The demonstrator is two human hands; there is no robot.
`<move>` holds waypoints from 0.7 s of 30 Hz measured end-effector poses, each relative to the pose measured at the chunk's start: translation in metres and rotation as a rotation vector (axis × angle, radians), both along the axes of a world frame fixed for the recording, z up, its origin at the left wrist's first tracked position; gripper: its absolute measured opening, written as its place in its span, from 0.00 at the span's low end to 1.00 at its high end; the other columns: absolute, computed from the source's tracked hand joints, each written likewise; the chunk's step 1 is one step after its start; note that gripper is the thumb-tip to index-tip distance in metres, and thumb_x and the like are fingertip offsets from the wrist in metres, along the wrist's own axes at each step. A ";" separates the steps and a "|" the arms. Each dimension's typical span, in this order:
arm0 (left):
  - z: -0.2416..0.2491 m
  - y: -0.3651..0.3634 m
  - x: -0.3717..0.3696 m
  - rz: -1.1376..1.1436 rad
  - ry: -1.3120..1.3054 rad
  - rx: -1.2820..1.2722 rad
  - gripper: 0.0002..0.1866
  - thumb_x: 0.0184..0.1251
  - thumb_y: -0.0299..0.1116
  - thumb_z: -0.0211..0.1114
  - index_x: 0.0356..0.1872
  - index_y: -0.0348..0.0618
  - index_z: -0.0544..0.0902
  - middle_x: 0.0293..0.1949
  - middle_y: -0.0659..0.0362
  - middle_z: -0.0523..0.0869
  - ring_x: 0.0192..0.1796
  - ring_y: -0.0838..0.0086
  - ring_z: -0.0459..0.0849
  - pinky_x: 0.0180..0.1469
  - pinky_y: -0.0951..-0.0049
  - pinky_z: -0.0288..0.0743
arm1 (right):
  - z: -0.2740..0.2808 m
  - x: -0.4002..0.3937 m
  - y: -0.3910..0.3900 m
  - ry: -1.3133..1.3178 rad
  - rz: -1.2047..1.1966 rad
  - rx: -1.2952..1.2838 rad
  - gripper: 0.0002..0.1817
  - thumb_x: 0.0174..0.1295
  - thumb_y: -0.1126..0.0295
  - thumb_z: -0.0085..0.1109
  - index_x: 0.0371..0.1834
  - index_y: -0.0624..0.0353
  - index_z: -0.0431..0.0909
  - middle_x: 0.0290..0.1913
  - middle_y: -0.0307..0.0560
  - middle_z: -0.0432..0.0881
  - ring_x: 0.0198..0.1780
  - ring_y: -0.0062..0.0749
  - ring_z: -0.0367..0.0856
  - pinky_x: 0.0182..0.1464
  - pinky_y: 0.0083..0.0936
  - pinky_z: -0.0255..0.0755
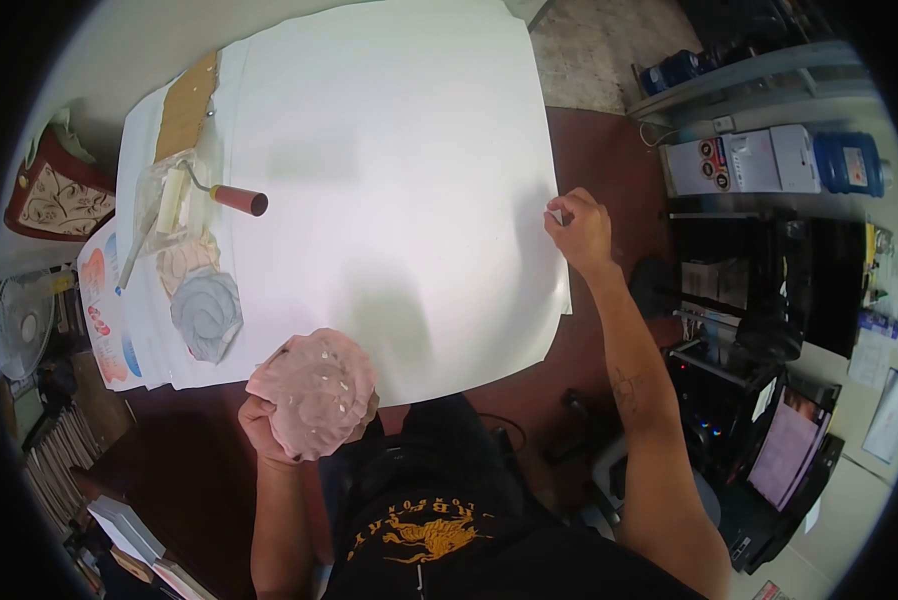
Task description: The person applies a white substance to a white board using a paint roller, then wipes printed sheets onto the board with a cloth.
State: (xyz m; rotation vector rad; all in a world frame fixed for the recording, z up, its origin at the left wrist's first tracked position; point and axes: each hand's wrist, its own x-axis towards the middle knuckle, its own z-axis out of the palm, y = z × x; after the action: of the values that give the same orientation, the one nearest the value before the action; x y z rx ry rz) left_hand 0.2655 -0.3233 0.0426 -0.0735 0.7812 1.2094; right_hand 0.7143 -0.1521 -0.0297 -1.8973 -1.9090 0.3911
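Note:
My left hand (260, 428) is closed around the edge of a pale pink, roundish piece with a swirled relief (321, 393), held up at the near edge of the white-covered table (399, 150). Small light flecks show on its face, and some of my fingers are hidden behind it. Over at the table's right edge, my right hand (581, 228) has its fingers curled, thumb and forefinger together in a pinch. What sits in that pinch, if anything, is too small to make out.
On the table's left lie a grey swirled piece (206, 312), a peach-coloured piece (182, 264), a paint roller with a reddish handle (239, 200) and a strip of cardboard (186, 108). A fan (24, 325) stands left; computer equipment (719, 410) is at right.

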 end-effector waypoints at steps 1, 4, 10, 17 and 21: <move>0.000 0.000 0.000 0.006 0.007 0.002 0.45 0.38 0.33 0.60 0.68 0.29 0.70 0.64 0.40 0.78 0.65 0.46 0.78 0.70 0.50 0.72 | -0.001 0.002 0.003 -0.046 0.040 0.032 0.05 0.50 0.72 0.72 0.30 0.54 0.86 0.31 0.38 0.81 0.28 0.31 0.78 0.42 0.33 0.71; 0.001 -0.002 -0.001 0.024 0.025 -0.007 0.45 0.38 0.33 0.60 0.68 0.29 0.70 0.64 0.40 0.78 0.65 0.46 0.78 0.70 0.49 0.72 | -0.004 0.005 0.007 -0.168 0.110 0.044 0.04 0.49 0.73 0.71 0.28 0.55 0.85 0.30 0.38 0.80 0.27 0.32 0.78 0.40 0.33 0.71; -0.001 -0.004 -0.003 0.035 0.000 -0.025 0.44 0.39 0.33 0.60 0.68 0.30 0.70 0.64 0.41 0.78 0.65 0.47 0.77 0.71 0.50 0.71 | 0.002 -0.004 0.021 -0.066 0.044 -0.079 0.02 0.51 0.72 0.69 0.28 0.55 0.86 0.32 0.38 0.81 0.31 0.34 0.81 0.43 0.34 0.73; -0.007 -0.014 -0.010 0.096 -0.009 -0.029 0.43 0.41 0.31 0.60 0.69 0.31 0.70 0.63 0.42 0.78 0.65 0.48 0.78 0.71 0.50 0.70 | -0.001 -0.046 0.094 0.051 0.093 0.093 0.03 0.53 0.72 0.69 0.30 0.57 0.87 0.34 0.43 0.84 0.31 0.38 0.82 0.38 0.34 0.77; 0.001 -0.011 -0.006 0.097 0.020 -0.008 0.44 0.41 0.32 0.60 0.70 0.32 0.69 0.64 0.41 0.77 0.65 0.46 0.77 0.71 0.49 0.71 | -0.012 -0.054 0.122 -0.092 0.140 0.019 0.05 0.53 0.69 0.69 0.32 0.56 0.87 0.36 0.44 0.84 0.32 0.40 0.83 0.41 0.36 0.78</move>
State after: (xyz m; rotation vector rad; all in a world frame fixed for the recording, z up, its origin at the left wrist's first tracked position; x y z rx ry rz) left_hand 0.2598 -0.3344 0.0437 -0.1069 0.8073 1.3001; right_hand 0.6602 -0.0301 -0.0415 -1.8034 -2.1060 0.3312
